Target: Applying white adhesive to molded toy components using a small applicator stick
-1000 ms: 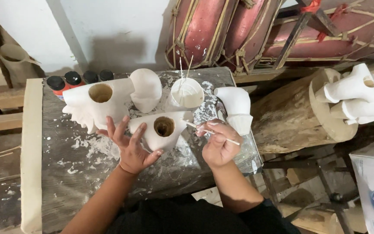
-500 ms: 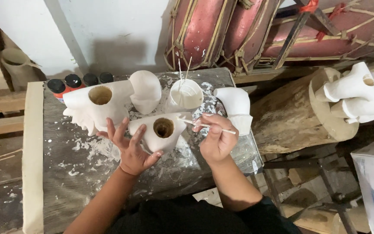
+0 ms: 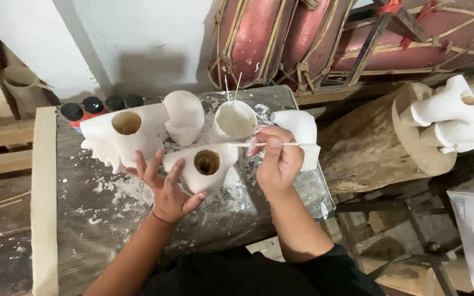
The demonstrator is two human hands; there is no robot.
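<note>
Red-painted drums (image 3: 264, 38) laced with cane strips lean against the pale wall behind your counter (image 3: 83, 219), their tops cut off by the frame. Beside it to your right lies a rough log (image 3: 357, 153) with a sawn, flat end, bearing white branching plaster forms (image 3: 456, 115) that run past the right edge. Your counter is grey, worn, and flecked with white crumbs and smears under a crinkled clear sheet.

On it, a large white hollow cast (image 3: 122, 134) with a jagged lower edge and a round dark opening sits at the back left, a smooth domed white piece (image 3: 185, 115) just beside it. A white cup (image 3: 234, 121) of pale slurry holds two thin sticks. A curved white elbow-shaped piece (image 3: 303, 131) stands behind your right hand, partly hidden by it.

Your left hand (image 3: 165, 189) spreads open, fingers splayed, steadying the small white plaster piece (image 3: 204, 167) with a round dark hole at the counter's middle; palm and fingertips touch its left side. Your right hand (image 3: 275, 161) pinches a thin white stick (image 3: 259, 144) between thumb and fingers, held level, its tip just over the piece's upper rim. Whether the tip touches is hard to make out.

Four black-capped bottles (image 3: 102, 105) line the back edge, their bodies mostly hidden.
</note>
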